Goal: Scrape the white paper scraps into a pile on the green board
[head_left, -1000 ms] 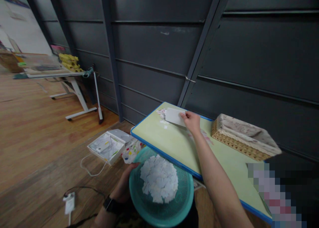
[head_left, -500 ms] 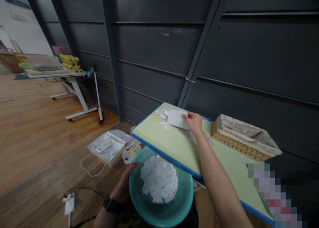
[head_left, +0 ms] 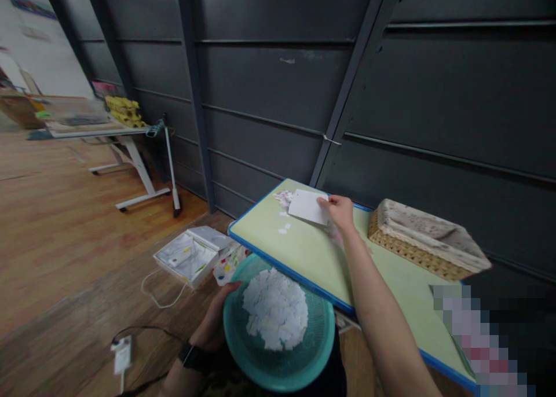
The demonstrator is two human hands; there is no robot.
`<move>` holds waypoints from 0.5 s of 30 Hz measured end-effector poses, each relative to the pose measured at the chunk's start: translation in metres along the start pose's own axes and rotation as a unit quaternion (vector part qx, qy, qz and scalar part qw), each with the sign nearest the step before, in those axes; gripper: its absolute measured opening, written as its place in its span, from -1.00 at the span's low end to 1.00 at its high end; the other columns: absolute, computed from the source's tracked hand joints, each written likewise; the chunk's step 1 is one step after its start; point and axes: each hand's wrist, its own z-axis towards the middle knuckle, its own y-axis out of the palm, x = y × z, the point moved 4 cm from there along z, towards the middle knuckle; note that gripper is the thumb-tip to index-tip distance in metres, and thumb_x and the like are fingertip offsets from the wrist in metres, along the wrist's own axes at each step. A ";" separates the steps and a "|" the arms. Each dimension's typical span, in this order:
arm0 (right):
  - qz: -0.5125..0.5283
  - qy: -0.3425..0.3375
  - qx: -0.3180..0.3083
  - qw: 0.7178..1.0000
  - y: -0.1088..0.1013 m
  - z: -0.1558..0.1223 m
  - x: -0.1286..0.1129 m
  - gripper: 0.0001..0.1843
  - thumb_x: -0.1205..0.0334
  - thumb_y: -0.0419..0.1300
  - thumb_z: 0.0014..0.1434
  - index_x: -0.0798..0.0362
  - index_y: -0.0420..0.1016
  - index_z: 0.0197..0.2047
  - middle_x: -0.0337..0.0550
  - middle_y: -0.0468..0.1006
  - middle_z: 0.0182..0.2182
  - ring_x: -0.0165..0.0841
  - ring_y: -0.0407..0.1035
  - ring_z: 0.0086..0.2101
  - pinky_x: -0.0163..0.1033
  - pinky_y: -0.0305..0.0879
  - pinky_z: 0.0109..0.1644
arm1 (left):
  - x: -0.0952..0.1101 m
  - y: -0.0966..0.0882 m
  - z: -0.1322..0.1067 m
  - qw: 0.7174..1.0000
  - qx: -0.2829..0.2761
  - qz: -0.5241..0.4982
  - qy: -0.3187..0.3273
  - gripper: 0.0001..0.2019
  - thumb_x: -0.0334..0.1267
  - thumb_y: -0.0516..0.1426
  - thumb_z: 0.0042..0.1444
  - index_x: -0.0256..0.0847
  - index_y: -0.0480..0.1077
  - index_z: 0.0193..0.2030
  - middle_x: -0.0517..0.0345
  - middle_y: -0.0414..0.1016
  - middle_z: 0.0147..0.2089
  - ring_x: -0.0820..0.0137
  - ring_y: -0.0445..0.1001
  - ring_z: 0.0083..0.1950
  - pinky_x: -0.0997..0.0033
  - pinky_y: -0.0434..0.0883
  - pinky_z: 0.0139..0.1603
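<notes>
My left hand grips the left rim of a teal plastic colander, its fingers mostly hidden beneath and behind the side. A heap of torn white paper pieces fills the middle of the colander. Over the pale green table, my right hand pinches the right edge of a white card. The card's left edge meets a small pile of paper scraps near the far left corner. Several loose white scraps lie in front of the card.
A cloth-lined wicker basket stands at the table's back right. Left on the floor are an open white box and a power strip with cables. A dark panelled wall rises behind the table.
The white card has shifted slightly left, and the loose scraps have come nearer the table's front edge. My left hand still holds the colander, which has moved slightly left.
</notes>
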 end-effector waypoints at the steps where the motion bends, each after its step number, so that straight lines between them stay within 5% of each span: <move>1: -0.003 0.001 0.004 1.000 0.000 0.000 0.001 -0.54 -0.14 0.15 -0.09 0.05 0.19 -0.71 -0.34 0.06 -0.71 -0.49 -0.05 -0.58 -0.31 -0.16 -0.50 | 0.000 0.000 0.000 1.000 -0.002 0.001 0.003 -0.87 -0.25 0.22 -0.01 -0.28 0.46 -0.42 0.12 0.57 -0.53 0.36 0.47 -0.55 0.39 0.38 -0.50; 8: 0.022 0.017 -0.046 0.999 0.000 -0.002 0.004 -0.59 -0.05 0.21 -0.15 0.05 0.21 -0.73 -0.34 0.07 -0.73 -0.50 -0.04 -0.60 -0.30 -0.16 -0.52 | 0.003 -0.004 0.003 1.000 0.002 0.010 0.019 -0.86 -0.29 0.20 0.03 -0.24 0.48 -0.26 0.16 0.57 -0.52 0.37 0.48 -0.52 0.40 0.39 -0.48; 15: 0.147 0.088 -0.268 0.948 0.015 -0.019 -0.005 -0.56 -0.06 0.34 -0.25 0.07 0.26 -0.68 -0.34 0.20 -0.73 -0.52 0.07 -0.64 -0.35 -0.02 -0.57 | 0.010 0.001 -0.005 0.999 0.045 -0.015 0.017 -0.87 -0.30 0.18 0.04 -0.29 0.46 -0.47 0.15 0.53 -0.60 0.41 0.46 -0.58 0.45 0.40 -0.53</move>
